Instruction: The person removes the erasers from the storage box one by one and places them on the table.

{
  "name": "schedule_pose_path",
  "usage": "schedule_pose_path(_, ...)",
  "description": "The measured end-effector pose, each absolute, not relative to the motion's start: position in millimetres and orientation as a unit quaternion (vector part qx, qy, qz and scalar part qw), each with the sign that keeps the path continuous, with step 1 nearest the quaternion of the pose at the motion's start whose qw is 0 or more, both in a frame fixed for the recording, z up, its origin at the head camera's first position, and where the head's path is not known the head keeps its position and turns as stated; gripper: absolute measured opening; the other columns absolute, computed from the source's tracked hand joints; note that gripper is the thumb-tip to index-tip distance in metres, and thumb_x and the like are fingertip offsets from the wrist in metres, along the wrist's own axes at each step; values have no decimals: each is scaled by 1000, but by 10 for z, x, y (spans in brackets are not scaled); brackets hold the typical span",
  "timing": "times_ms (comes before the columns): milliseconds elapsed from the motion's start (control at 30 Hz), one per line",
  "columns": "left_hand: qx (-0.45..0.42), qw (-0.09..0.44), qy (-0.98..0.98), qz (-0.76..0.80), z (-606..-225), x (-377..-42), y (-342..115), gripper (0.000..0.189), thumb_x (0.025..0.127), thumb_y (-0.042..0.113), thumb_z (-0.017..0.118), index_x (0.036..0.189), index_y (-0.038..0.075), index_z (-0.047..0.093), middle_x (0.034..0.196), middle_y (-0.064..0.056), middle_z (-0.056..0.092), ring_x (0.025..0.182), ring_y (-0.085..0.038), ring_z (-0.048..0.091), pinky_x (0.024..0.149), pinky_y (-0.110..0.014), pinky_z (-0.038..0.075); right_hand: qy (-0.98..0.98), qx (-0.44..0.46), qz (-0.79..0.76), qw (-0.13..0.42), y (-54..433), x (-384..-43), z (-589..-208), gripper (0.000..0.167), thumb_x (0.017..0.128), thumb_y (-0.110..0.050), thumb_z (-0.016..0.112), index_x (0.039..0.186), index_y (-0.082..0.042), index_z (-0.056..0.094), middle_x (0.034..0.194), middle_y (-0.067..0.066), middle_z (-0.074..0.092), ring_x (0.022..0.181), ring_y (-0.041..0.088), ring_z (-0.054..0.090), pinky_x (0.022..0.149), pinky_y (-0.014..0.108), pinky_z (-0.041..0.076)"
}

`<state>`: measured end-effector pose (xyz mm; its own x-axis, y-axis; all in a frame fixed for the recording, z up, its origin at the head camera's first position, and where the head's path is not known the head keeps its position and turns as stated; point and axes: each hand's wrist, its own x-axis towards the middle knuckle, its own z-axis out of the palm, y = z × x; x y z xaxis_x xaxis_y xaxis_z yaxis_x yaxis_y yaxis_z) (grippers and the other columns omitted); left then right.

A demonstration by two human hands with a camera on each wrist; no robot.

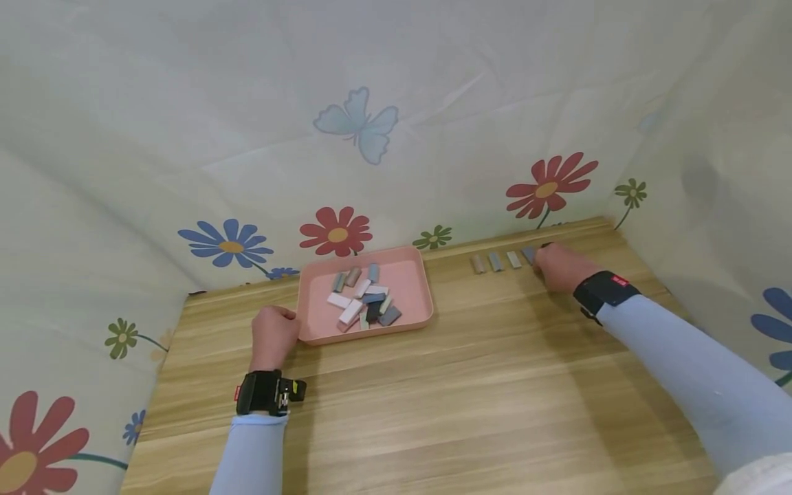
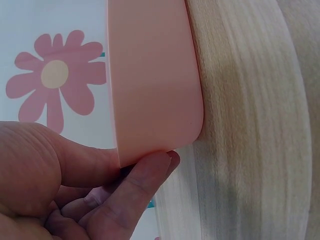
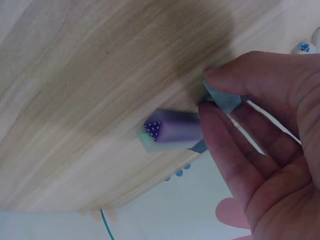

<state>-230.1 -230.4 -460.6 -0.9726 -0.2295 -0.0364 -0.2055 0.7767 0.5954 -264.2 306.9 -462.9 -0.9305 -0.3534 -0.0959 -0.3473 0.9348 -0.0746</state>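
My left hand (image 1: 274, 335) is at the near left corner of a pink tray (image 1: 427, 302), and in the left wrist view the thumb and fingers pinch its rim. Several small bar-shaped blocks (image 1: 350, 311) lie piled inside the tray, in white, grey, brown and dark tones. At the far right of the table, my right hand (image 1: 559, 268) pinches a small teal block (image 3: 225, 100) between thumb and fingertips. Close beside those fingertips lies a purple block (image 3: 172, 127) with a dotted grape-like print at one end.
A brown block (image 1: 478, 264), a blue-grey block (image 1: 496, 261) and a pale block (image 1: 514, 259) stand in a spaced row left of the right hand. The wooden table (image 1: 433, 412) meets a flower-printed curtain (image 1: 433, 172) along its back edge.
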Motion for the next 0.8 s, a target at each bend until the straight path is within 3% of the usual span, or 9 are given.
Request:
schedule_pose_path(233, 115, 22, -942, -314, -4596, -2294, -2302, 18, 80, 11, 62, 88, -1, 73, 81, -16, 70, 56, -19, 59, 48, -26, 45, 986, -157, -28, 59, 3027, -2594, -4595, 22, 75, 6, 66, 96, 0, 69, 92, 15, 67, 80, 25, 61, 76, 47, 51)
schedule_pose_path(567, 115, 20, -939, -324, -4587, -2271, -2290, 19, 81, 12, 63, 91, -2, 72, 83, -17, 70, 56, -19, 59, 48, -26, 45, 985, -152, -36, 68, 3075, -2620, -4672, 31, 72, 7, 67, 102, 0, 68, 100, 19, 66, 85, 26, 61, 79, 48, 50)
schedule_pose_path(800, 120, 16, -939, -321, -4590, -2279, -2298, 20, 81, 12, 62, 92, -1, 72, 84, -17, 70, 58, -19, 59, 49, -26, 45, 986, -139, -64, 66, 3005, -2557, -4428, 34, 74, 12, 58, 105, 2, 68, 105, 21, 67, 99, 35, 63, 83, 49, 50)
